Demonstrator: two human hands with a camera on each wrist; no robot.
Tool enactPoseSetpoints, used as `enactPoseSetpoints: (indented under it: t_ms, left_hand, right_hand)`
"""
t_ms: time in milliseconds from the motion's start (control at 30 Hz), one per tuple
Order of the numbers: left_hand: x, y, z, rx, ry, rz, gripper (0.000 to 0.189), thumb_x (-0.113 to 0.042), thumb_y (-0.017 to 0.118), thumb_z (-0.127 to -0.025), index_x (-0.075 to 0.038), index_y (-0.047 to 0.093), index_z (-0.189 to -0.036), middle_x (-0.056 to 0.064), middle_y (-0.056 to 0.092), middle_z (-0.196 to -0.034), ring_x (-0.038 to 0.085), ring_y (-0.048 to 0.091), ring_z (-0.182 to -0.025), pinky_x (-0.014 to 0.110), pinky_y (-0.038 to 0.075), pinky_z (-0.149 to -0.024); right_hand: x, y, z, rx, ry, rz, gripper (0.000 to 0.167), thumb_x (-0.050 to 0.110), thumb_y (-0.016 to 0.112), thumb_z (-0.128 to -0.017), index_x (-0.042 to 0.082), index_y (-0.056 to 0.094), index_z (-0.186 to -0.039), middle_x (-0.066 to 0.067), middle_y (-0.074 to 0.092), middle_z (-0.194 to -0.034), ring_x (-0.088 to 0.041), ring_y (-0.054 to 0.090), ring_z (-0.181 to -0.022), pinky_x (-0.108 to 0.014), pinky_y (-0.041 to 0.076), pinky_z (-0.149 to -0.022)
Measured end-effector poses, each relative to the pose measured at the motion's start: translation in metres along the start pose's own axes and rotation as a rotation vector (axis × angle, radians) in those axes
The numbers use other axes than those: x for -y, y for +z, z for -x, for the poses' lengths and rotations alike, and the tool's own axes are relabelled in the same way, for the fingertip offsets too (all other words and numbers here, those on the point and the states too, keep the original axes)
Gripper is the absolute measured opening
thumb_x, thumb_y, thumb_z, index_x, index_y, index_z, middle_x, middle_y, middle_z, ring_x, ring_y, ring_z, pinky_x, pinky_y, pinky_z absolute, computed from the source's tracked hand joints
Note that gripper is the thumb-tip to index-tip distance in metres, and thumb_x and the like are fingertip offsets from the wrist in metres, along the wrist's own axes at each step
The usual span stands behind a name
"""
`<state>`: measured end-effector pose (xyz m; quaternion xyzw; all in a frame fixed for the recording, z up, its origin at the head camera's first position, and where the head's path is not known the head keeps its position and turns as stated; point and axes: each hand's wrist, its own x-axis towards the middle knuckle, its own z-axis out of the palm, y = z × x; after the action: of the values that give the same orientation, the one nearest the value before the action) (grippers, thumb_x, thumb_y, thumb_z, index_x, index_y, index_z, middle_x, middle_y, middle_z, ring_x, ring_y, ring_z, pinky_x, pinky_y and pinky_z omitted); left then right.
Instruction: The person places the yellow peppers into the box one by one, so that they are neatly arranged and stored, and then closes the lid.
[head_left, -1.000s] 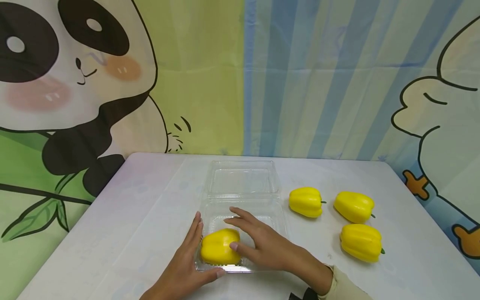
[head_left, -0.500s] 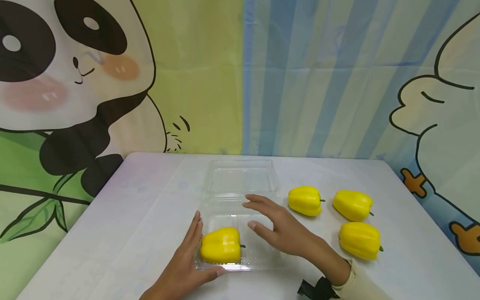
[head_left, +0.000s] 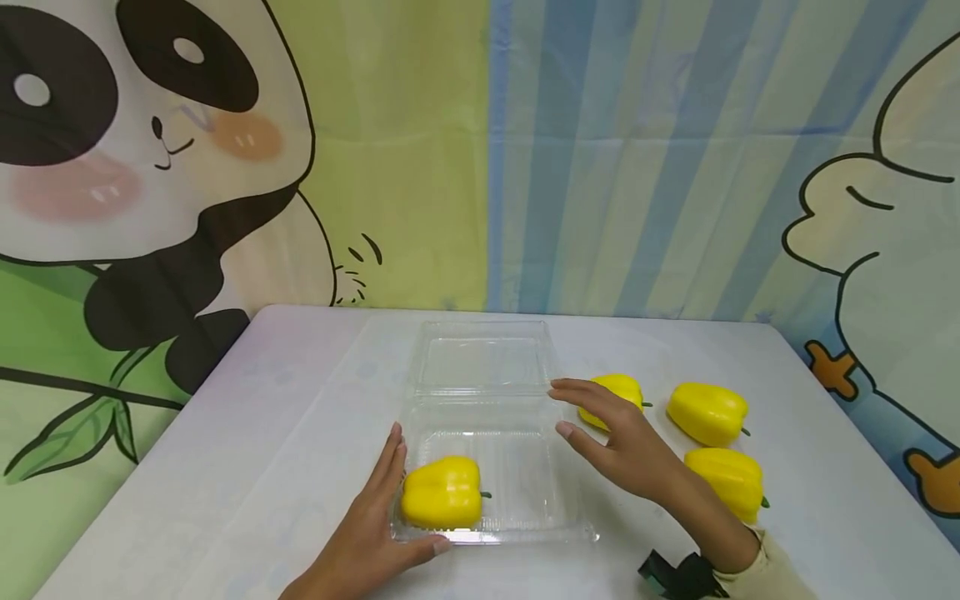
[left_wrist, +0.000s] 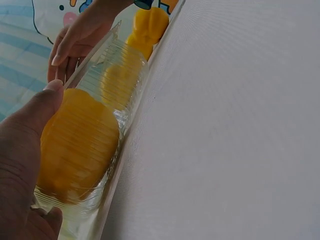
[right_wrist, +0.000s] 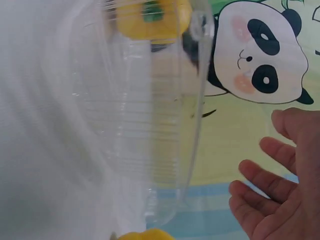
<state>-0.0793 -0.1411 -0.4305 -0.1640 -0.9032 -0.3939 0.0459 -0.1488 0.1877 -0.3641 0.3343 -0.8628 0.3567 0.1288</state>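
Note:
A clear plastic clamshell container (head_left: 525, 536) lies with its lid (head_left: 483, 362) folded back, away from me. In its front left corner rests a yellow bell pepper (head_left: 441, 493), stem to the right. My left hand (head_left: 367, 521) braces that corner, straight fingers along the left side and thumb at the front rim; the left wrist view shows the thumb (left_wrist: 45, 102) by the pepper. Right of the container, my right hand (head_left: 630, 446) hovers with spread, relaxed fingers, holding nothing. It partly covers one yellow bell pepper (head_left: 622, 388) behind it.
Two more yellow bell peppers, one farther back (head_left: 707, 414) and one nearer (head_left: 735, 477), lie on the right of the white table (head_left: 247, 467); the forearm overlaps the nearer one. A cartoon curtain (head_left: 412, 167) hangs behind. A black strap (head_left: 682, 577) shows by the right wrist.
My right hand has let go of the pepper in the container and moved right, toward the loose peppers. The left hand and the container have stayed put.

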Motion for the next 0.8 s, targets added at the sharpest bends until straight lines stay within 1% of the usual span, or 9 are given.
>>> enactPoseSetpoints:
  t_ms: [133,267,367,467,533,567,667,733,800]
  left_hand:
    - [0.0,0.0,0.002,-0.001,0.005,-0.001,0.122,-0.06,0.08,-0.068,0.006,0.02,-0.151,0.005,0.001,-0.163,0.03,0.017,-0.145,0.046,0.028,-0.104]
    - [0.0,-0.001,0.002,0.0,0.026,0.006,0.121,-0.057,0.081,-0.069,0.007,0.02,-0.151,0.007,0.001,-0.163,0.03,0.016,-0.145,0.047,0.029,-0.105]
    - [0.0,-0.001,0.001,0.006,0.028,0.006,0.121,-0.058,0.08,-0.07,0.006,0.018,-0.152,0.006,0.0,-0.163,0.03,0.015,-0.145,0.047,0.028,-0.105]
    - [0.0,-0.001,0.0,0.01,0.026,0.005,0.122,-0.059,0.08,-0.069,0.005,0.017,-0.152,0.004,-0.001,-0.163,0.029,0.015,-0.145,0.046,0.028,-0.105]
    - [0.0,-0.001,-0.001,0.008,0.034,0.005,0.122,-0.058,0.08,-0.069,0.005,0.017,-0.152,0.003,-0.002,-0.163,0.029,0.014,-0.145,0.046,0.028,-0.105]
    - [0.0,-0.001,-0.001,0.006,0.037,0.001,0.122,-0.058,0.08,-0.069,0.005,0.018,-0.152,0.003,-0.002,-0.163,0.03,0.015,-0.145,0.046,0.028,-0.105]
    - [0.001,-0.001,0.0,-0.002,0.049,-0.007,0.121,-0.059,0.08,-0.07,0.006,0.018,-0.152,0.004,-0.001,-0.163,0.03,0.016,-0.145,0.047,0.029,-0.105]
    - [0.001,0.0,0.001,-0.003,0.049,-0.01,0.12,-0.059,0.079,-0.071,0.007,0.019,-0.151,0.006,0.001,-0.163,0.032,0.017,-0.145,0.049,0.029,-0.104]
    - [0.001,0.0,0.001,-0.001,0.042,-0.002,0.119,-0.059,0.078,-0.071,0.007,0.019,-0.151,0.006,0.0,-0.163,0.032,0.016,-0.145,0.05,0.029,-0.104]
  right_hand:
    - [-0.008,0.001,0.005,-0.037,-0.058,0.017,0.043,0.012,0.07,-0.09,0.013,0.06,-0.132,-0.001,0.054,-0.139,-0.022,0.049,-0.127,-0.033,0.046,-0.098]
    - [-0.016,-0.001,0.007,-0.076,-0.075,0.035,0.046,0.009,0.073,-0.087,0.013,0.061,-0.132,-0.003,0.054,-0.138,-0.023,0.049,-0.127,-0.02,0.037,-0.103]
    - [-0.023,-0.006,0.008,-0.108,-0.06,0.054,0.049,0.009,0.075,-0.085,0.014,0.061,-0.132,-0.004,0.054,-0.138,-0.024,0.047,-0.129,-0.016,0.032,-0.104]
    - [-0.031,-0.011,0.009,-0.137,-0.042,0.082,0.052,0.008,0.078,-0.082,0.014,0.061,-0.131,-0.005,0.054,-0.138,-0.027,0.043,-0.133,-0.016,0.028,-0.106]
    - [-0.037,-0.014,0.01,-0.156,-0.02,0.1,0.053,0.008,0.079,-0.08,0.013,0.062,-0.131,-0.005,0.053,-0.139,-0.028,0.04,-0.135,-0.019,0.028,-0.108]
    - [-0.039,-0.015,0.011,-0.164,-0.004,0.107,0.054,0.008,0.079,-0.08,0.013,0.062,-0.131,-0.005,0.053,-0.139,-0.028,0.038,-0.136,-0.024,0.029,-0.109]
    - [-0.046,-0.016,0.012,-0.178,0.043,0.107,0.053,0.008,0.079,-0.081,0.011,0.061,-0.131,-0.006,0.052,-0.14,-0.029,0.032,-0.139,-0.045,0.032,-0.11]
    - [-0.049,-0.016,0.012,-0.179,0.075,0.106,0.052,0.01,0.077,-0.082,0.011,0.061,-0.131,-0.009,0.051,-0.141,-0.031,0.029,-0.141,-0.059,0.032,-0.105]
    - [-0.053,-0.015,0.013,-0.175,0.102,0.1,0.05,0.011,0.076,-0.084,0.009,0.061,-0.131,-0.011,0.049,-0.142,-0.033,0.026,-0.141,-0.067,0.031,-0.101]
